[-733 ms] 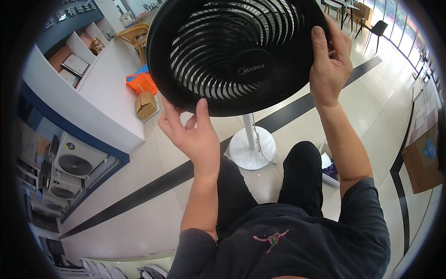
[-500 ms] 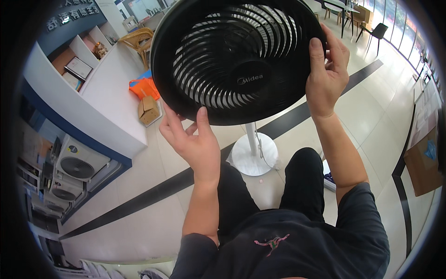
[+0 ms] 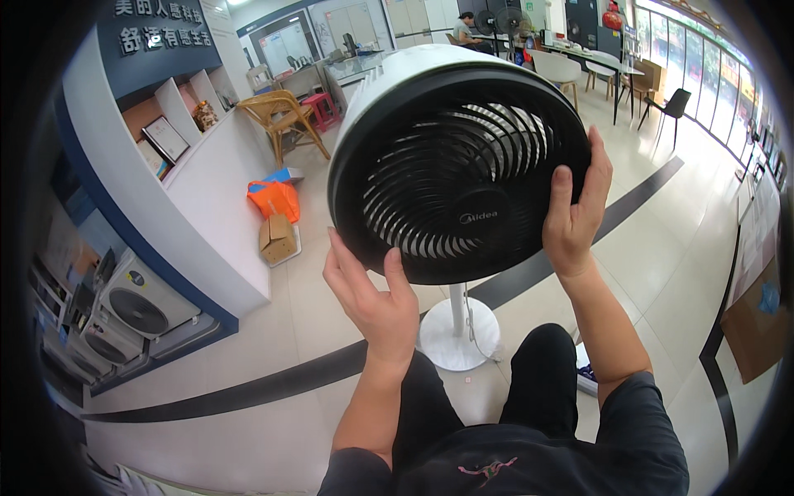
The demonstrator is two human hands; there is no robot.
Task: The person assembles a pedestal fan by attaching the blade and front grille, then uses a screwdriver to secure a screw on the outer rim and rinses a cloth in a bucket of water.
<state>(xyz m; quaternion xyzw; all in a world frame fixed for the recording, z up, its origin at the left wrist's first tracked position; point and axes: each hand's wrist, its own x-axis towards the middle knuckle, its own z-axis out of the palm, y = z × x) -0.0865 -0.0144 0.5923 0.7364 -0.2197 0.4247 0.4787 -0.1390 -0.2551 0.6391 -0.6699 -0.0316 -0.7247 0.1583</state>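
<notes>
A white standing fan with a round black front grille (image 3: 478,207) faces me at chest height. Its white housing (image 3: 418,64) shows behind the grille's upper edge. Below, a white pole (image 3: 457,310) rises from a round white base (image 3: 442,351) between my knees, a cable hanging beside it. My left hand (image 3: 376,310) grips the lower left rim, thumb in front and fingers along the outer edge. On the right rim, my right hand (image 3: 575,219) has its thumb on the front and its fingers curled round the side. The backs of both grips are partly hidden.
To the left, a cardboard box (image 3: 277,238) and an orange bag (image 3: 273,200) lie by a white partition. A wicker chair (image 3: 279,120) stands beyond. Air-conditioner outdoor units (image 3: 142,304) line the far left. Another cardboard box (image 3: 754,335) is at right; a person (image 3: 468,31) sits at the back.
The fan head sits lower and further right in the picture, with both hands still at its rim. More of the white housing and the room behind it now show.
</notes>
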